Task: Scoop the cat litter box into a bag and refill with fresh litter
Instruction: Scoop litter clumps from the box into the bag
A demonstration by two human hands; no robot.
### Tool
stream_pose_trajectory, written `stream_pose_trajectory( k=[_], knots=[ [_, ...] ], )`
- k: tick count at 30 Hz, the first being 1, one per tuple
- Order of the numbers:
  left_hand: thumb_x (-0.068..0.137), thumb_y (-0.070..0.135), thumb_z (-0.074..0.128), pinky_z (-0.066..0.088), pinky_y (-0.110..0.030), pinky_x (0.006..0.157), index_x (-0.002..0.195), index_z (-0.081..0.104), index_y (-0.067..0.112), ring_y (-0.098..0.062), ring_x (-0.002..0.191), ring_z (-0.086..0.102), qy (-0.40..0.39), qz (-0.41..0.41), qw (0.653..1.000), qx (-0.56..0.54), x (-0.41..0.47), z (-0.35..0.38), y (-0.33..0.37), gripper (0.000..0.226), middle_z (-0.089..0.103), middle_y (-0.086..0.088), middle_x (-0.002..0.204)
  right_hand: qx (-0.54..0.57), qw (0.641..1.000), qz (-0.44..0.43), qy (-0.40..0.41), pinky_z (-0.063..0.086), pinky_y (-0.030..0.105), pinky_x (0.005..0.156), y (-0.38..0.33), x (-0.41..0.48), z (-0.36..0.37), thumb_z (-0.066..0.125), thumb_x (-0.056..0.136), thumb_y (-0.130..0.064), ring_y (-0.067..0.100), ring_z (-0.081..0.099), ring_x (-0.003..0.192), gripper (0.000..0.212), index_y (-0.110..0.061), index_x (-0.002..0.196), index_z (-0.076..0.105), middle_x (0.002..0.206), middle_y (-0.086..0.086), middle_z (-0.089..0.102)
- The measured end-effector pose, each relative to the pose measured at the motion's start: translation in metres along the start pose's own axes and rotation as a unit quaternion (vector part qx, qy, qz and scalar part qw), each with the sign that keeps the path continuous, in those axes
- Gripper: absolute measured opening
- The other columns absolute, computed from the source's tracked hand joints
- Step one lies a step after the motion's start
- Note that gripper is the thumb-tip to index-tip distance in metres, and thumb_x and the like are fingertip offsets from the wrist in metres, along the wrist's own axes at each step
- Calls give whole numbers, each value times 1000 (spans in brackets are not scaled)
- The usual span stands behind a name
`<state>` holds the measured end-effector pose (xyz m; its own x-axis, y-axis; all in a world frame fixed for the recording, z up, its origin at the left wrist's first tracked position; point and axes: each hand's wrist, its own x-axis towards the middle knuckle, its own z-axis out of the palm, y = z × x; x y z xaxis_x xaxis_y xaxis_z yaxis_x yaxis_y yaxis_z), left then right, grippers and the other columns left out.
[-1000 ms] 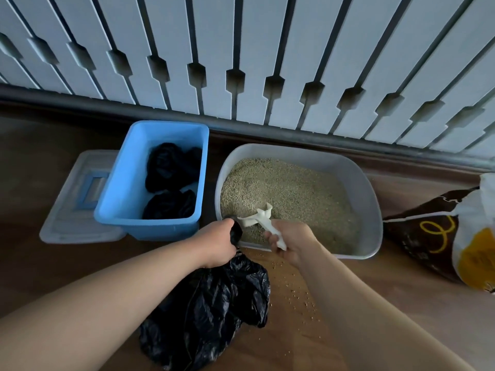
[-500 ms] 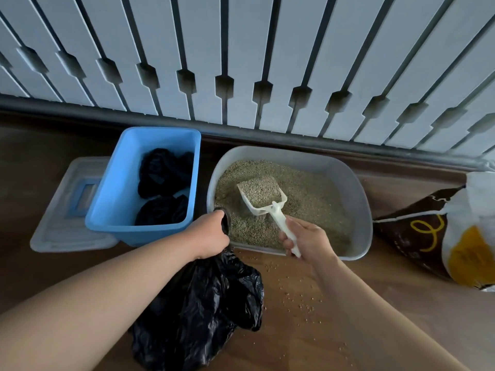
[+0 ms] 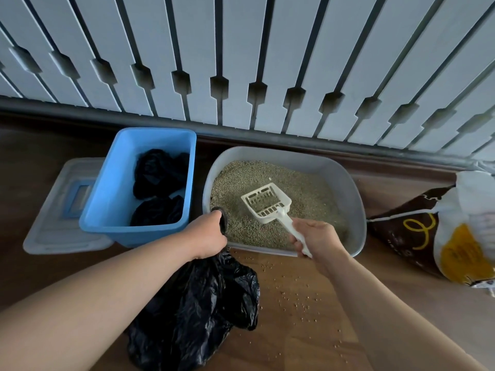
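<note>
A grey litter box [image 3: 351,194] full of beige litter stands on the wooden floor against the slatted wall. My right hand [image 3: 318,236] grips the handle of a white slotted scoop [image 3: 266,202]; its empty head hovers over the litter. My left hand [image 3: 207,236] grips the gathered top of a black plastic bag [image 3: 198,311], held at the box's near left corner, and the bag hangs down onto the floor. A brown, white and yellow litter sack [image 3: 439,228] lies at the right.
A blue plastic bin [image 3: 107,210] holding black bags stands left of the litter box, with a translucent lid [image 3: 51,223] flat on the floor beside it. Litter grains [image 3: 292,293] are scattered on the floor in front of the box. A white slatted wall runs behind.
The scoop rose from the litter full of grains half a second ago; now its slotted head is empty over the litter. My left hand stayed on the bag.
</note>
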<state>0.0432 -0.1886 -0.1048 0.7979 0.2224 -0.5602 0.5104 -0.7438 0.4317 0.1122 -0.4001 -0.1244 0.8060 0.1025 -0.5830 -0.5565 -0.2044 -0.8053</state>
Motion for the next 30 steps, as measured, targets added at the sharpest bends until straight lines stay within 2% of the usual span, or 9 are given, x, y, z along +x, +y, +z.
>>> stream_pose_trajectory(
  k=[3,7,11,14,17,20,22,27,30],
  knots=[
    [91,11,49,47,-31,66,116,40,7,-19,80,52,17,0,999,27,3,-1,-4,27,47,-3,92,-47,999,6,-11,38,20,37,-12,-5,2,53,97,-7,11,47,37,18,-4,109,66,57,8,62],
    [91,18,53,50,-39,83,123,39,10,-26,99,54,56,10,998,33,7,-2,-12,35,47,-8,123,-130,991,-2,-31,39,21,38,-22,-5,28,49,96,-2,11,49,36,21,2,110,65,60,12,62],
    [93,18,52,45,-37,88,141,25,9,-32,117,51,45,1,997,56,11,4,-17,56,13,-8,157,-147,989,-2,-29,39,21,38,-20,8,64,43,97,-2,14,49,37,26,7,112,62,64,16,60],
    [94,16,50,42,-36,93,148,18,9,-34,126,45,29,-20,998,49,14,6,-21,63,20,-14,154,-171,985,-4,-32,44,22,40,-13,17,75,44,99,-6,12,55,42,23,-7,110,65,70,16,67],
    [94,18,51,42,-36,91,144,24,9,-34,125,45,23,-23,999,36,15,6,-20,58,27,-14,150,-356,933,-52,-23,53,23,54,-7,32,70,46,96,-10,8,63,57,25,-11,109,68,98,16,71],
    [94,18,50,41,-36,92,144,23,9,-33,126,45,24,-23,999,34,16,6,-20,58,27,-13,150,-464,882,-86,17,48,27,58,-9,45,67,42,96,-14,19,64,67,30,-15,81,68,85,5,72],
    [94,17,50,41,-35,91,145,22,9,-33,125,45,26,-21,999,30,17,6,-19,59,27,-13,150,-485,865,-119,36,40,24,52,-13,46,64,43,95,-21,18,55,60,30,-13,88,70,77,2,70],
    [96,18,49,41,-34,90,150,14,12,-35,129,42,19,-34,999,20,17,9,-18,65,17,-13,157,-422,896,-135,19,42,24,54,-8,45,51,52,95,-37,13,62,62,25,-30,104,73,83,-7,73],
    [95,20,50,42,-33,81,142,25,9,-30,116,51,38,-33,999,11,14,7,-16,54,16,-11,156,-369,919,-141,15,45,24,54,-9,39,44,54,95,-36,8,60,56,23,-32,107,73,76,-9,72]
  ],
)
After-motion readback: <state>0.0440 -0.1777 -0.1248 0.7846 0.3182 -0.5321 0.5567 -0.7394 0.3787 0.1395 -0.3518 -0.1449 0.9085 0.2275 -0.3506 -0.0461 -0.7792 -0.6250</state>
